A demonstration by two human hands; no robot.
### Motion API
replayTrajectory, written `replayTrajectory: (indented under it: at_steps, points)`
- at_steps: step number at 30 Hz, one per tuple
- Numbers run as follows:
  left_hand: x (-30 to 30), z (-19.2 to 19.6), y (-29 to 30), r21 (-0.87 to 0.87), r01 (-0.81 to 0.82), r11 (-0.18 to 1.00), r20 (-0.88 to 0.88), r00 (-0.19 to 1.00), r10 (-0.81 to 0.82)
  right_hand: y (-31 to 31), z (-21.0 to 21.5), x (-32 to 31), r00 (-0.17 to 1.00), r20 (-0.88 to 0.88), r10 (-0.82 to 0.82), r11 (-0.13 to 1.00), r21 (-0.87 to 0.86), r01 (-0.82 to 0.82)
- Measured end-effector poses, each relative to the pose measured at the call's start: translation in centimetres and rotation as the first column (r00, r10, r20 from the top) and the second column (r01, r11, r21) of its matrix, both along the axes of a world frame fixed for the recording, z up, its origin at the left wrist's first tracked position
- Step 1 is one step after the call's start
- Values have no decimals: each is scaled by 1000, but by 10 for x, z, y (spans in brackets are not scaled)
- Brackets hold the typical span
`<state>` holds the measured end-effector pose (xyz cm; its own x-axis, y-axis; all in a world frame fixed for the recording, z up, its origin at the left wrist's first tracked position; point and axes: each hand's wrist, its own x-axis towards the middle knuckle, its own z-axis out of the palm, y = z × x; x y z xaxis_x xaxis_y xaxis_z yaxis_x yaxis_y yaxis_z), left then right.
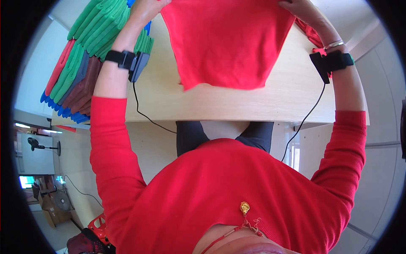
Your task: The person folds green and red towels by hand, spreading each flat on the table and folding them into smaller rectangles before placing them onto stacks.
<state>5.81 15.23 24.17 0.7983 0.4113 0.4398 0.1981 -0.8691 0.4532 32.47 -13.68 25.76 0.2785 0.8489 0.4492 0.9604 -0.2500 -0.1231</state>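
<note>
A red towel [224,46] hangs spread out between my two hands over the table, its lower edge toward me. At its far left corner my left hand [155,5] is closed on the cloth, partly cut off by the top of the picture. My right hand [301,9] pinches the far right corner, with some fingertips hidden or out of view. Beyond the right side of this towel, more red cloth [311,31] lies near my right wrist.
Folded towels [101,29] in green, red, grey, brown and blue are piled high at the table's left. The pale wooden table [237,103] ends in front of my lap. Black cables [146,112] run down from devices strapped on both wrists. A fan [61,200] stands at the lower left.
</note>
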Motion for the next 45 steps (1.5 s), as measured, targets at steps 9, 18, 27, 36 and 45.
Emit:
replayTrajectory:
  at_steps: [9,18,27,36,45]
  points:
    - [-10,11,3,147,-188,971,254,956,147,-28,11,-52,990,120,-81,954,297,42]
    - [-103,-189,-55,165,63,984,1,998,-64,-81,-180,-104,959,55,277,956,-113,-270]
    - [-163,-195,-89,-186,71,980,-104,990,-91,-102,-191,-142,936,-284,206,949,-174,-261]
    - [-109,-143,-44,-557,-23,830,-95,995,-36,-67,-152,-70,660,-751,12,956,-185,-228]
    - [0,-237,62,-542,-101,835,-130,991,36,35,-217,10,776,-600,-194,969,-240,56]
